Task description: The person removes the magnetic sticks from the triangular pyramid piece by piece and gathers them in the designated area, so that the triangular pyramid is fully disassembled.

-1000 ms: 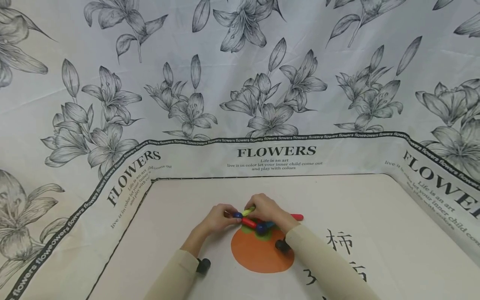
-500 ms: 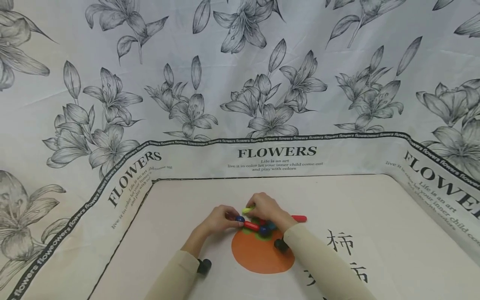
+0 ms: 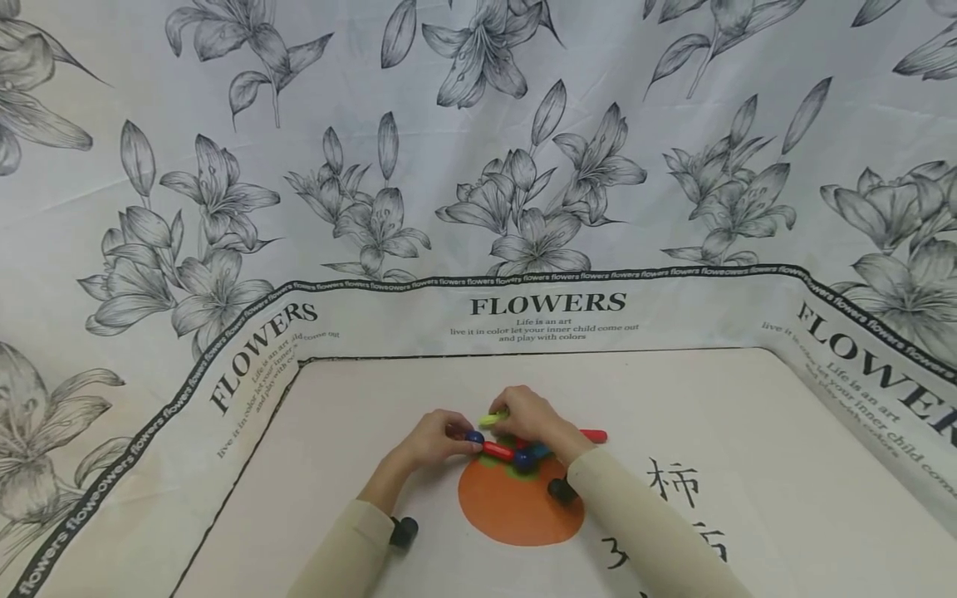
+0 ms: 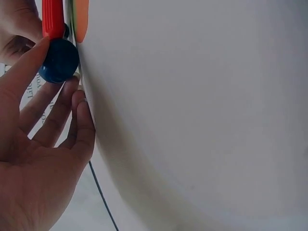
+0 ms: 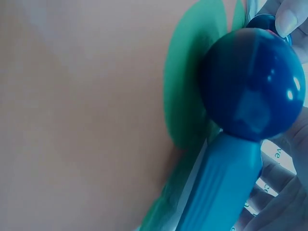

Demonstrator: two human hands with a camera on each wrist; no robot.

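My left hand (image 3: 434,438) pinches a dark blue ball (image 3: 474,437) between thumb and fingers; the left wrist view shows the same ball (image 4: 59,60) with a red rod (image 4: 53,18) joined to it. That red rod (image 3: 498,450) runs to a second blue ball (image 3: 524,459), from which a blue rod (image 3: 542,450) extends under my right arm. Just beyond, my right hand (image 3: 526,413) pinches a yellow-green rod (image 3: 489,420), its free end slightly apart from the left ball. Another red rod (image 3: 594,435) sticks out right of my right wrist. Its joint is hidden.
An orange persimmon picture (image 3: 516,507) with green leaves lies flat beneath the pieces. Black handwritten characters (image 3: 674,482) stand to its right on the pale table (image 3: 359,390). Flower-printed cloth (image 3: 546,316) rises behind the table.
The yellow-green rod's end was against the left blue ball a second ago; it has drawn away and now lies more level. My left hand keeps its hold on the ball.
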